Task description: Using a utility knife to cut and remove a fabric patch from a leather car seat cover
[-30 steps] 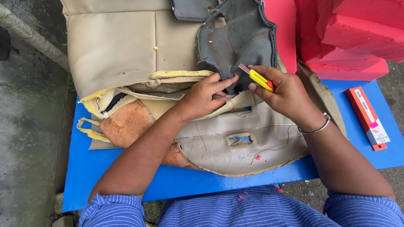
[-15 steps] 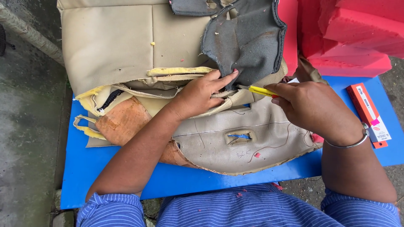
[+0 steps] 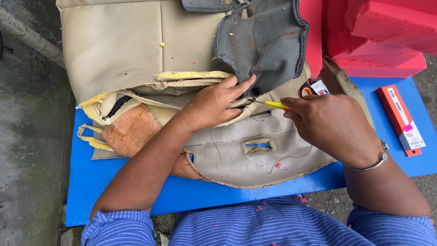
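**Yellow cutter laid along the seam**

The slim yellow-handled cutter [image 3: 276, 105] lies nearly level, tip pointing left at the beige leather seat cover [image 3: 136, 50]. The right hand [image 3: 332, 125] pinches its handle; the left hand [image 3: 214, 105], fingers spread, presses the cover's seam on the blue worktop [image 3: 114, 200].

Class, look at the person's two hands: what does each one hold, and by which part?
The right hand grips a yellow tool by its handle end. The left hand holds nothing; it presses flat on the beige seat cover.

This looks like an outdoor workshop where seat covers get fixed. A torn tan seat cover [image 3: 136, 50] lies on a blue table [image 3: 114, 191]. Red foam blocks [image 3: 378, 41] sit far right. Wet concrete ground [image 3: 27, 136] is on the left.
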